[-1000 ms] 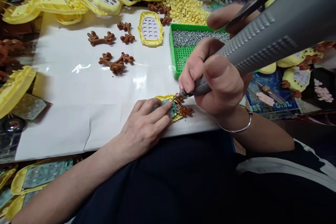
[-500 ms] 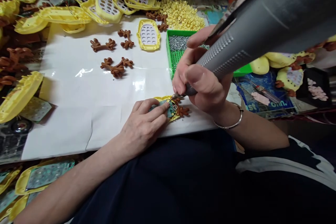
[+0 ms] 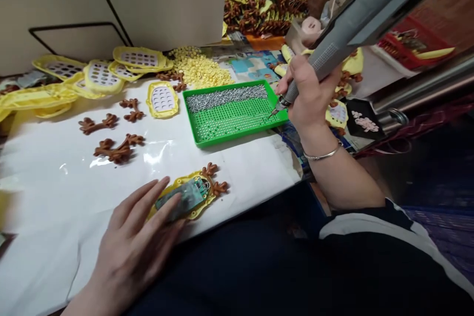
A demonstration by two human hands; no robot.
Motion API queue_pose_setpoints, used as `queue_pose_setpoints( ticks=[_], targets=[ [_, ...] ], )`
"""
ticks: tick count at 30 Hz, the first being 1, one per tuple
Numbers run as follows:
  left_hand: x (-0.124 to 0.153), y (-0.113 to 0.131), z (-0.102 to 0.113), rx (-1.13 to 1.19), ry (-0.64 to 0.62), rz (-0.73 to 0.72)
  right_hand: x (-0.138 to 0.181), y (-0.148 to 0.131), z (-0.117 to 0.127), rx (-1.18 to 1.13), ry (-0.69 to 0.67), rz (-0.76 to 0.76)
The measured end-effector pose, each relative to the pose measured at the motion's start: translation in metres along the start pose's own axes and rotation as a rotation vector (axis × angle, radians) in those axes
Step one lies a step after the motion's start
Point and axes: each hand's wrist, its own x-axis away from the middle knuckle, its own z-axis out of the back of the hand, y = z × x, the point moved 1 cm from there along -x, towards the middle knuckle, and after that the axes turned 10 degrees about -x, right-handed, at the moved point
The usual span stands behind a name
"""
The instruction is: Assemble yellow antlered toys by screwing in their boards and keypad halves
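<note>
A yellow plastic shell [image 3: 196, 174] with a green circuit board [image 3: 188, 196] in it lies on the white table covering, brown antler pieces [image 3: 218, 187] at its right end. My left hand [image 3: 137, 237] rests over the shell's left end, fingers stretched out and apart; its thumb is mostly hidden. My right hand [image 3: 311, 89] is wrapped round a grey electric screwdriver [image 3: 333, 34]. The driver's tip points down over the right end of a green perforated tray [image 3: 237, 117], where small silvery screws [image 3: 225, 98] fill the back strip. Whether the tip touches a screw I cannot tell.
Loose brown antler pieces [image 3: 118, 150] and a yellow shell with a white panel [image 3: 163, 99] lie behind my left hand. Small yellow parts [image 3: 202, 70] are heaped beyond the tray. More shells [image 3: 103, 77] line the back left. A black tray [image 3: 363, 118] holds pink pieces at right.
My right hand has moved the screwdriver from the circuit board to above the screw tray. My left fingers have drawn back and spread, uncovering more of the board. The view has swung right.
</note>
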Motion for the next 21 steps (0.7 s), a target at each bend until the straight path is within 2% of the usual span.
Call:
queue_pose_setpoints(
  ticks=[2,4,9,14,21],
  targets=[
    [0.005,-0.005,0.002,0.022,-0.094,-0.017,-0.003,0.015,0.013,0.049,0.027,-0.021],
    [0.007,-0.007,0.001,0.029,-0.118,0.011,-0.003,0.023,0.02,0.072,0.049,-0.015],
    [-0.006,0.0,-0.008,0.047,-0.072,0.033,-0.004,0.027,0.021,0.041,0.108,0.029],
    [-0.016,0.006,-0.016,0.099,-0.07,0.008,-0.005,0.032,0.022,0.052,0.139,-0.012],
    [-0.022,0.012,-0.021,0.109,-0.039,-0.002,-0.006,0.043,0.029,0.081,0.071,-0.059]
  ],
)
